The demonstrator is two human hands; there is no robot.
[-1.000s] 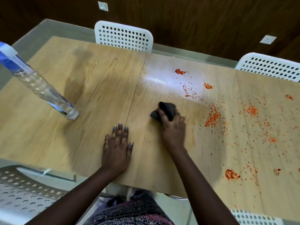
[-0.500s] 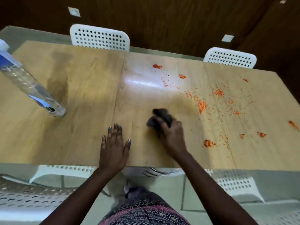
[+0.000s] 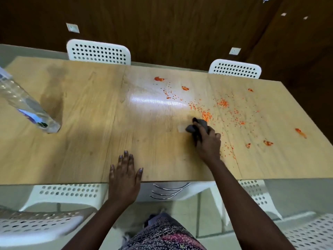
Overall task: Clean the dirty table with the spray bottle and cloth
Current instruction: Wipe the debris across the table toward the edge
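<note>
My right hand grips a bunched dark grey cloth and presses it on the wooden table, right at the near edge of a pile of orange crumbs. More orange crumbs and smears spread over the right half of the table. My left hand lies flat on the table's near edge, fingers straight. A clear spray bottle with a blue label stands on the table at the far left; its top is cut off by the frame.
Two white perforated chairs stand behind the table against a dark wood wall. More white chairs sit at the near side, one at lower left, one at lower right.
My right hand has slid the cloth to the right and away from me, up to the orange crumbs. The left hand stays flat in place. The view has pulled back.
</note>
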